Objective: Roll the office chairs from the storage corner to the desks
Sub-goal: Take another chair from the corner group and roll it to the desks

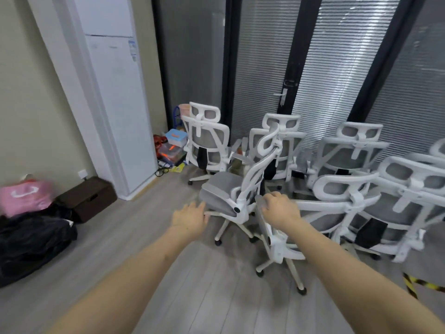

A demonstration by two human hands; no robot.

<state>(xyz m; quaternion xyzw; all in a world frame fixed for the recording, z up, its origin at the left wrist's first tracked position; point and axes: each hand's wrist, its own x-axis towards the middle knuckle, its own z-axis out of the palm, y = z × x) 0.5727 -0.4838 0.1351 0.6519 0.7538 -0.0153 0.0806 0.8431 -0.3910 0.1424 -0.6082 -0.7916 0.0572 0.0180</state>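
- The chair (231, 196) nearest us, white-framed with a grey seat, is standing on the grey floor (192, 285) at the front of the cluster, turned sideways with its back leaning away toward the glass wall.
- We are curling our right hand (280, 209) over the grey armrest pad (258, 201) just beside that chair's back; the fingers (267, 206) are wrapping the pad's top, and we cannot tell which chair the pad belongs to.
- We are reaching our left hand (189, 216) toward the front edge of the seat, fingers nearly straight and loosely spread, gripping nothing; whether the tips are touching the seat we cannot tell.
- Both our bare forearms are stretching out from the bottom of the view.
- A second chair base with casters (280, 261) is sitting just beside the first chair, under our right hand.
- More chairs of the same kind (349, 153) are crowding behind and to the right, against the glass wall with blinds (265, 68) and its dark door frame.
- A tall white cabinet (115, 92) is standing in the corner to the left, with plastic boxes (177, 138) piled on the floor between it and the chairs.
- A brown box (89, 198), dark bags (33, 242) and a pink bag (24, 196) are lying along the left wall, well apart from the chairs.
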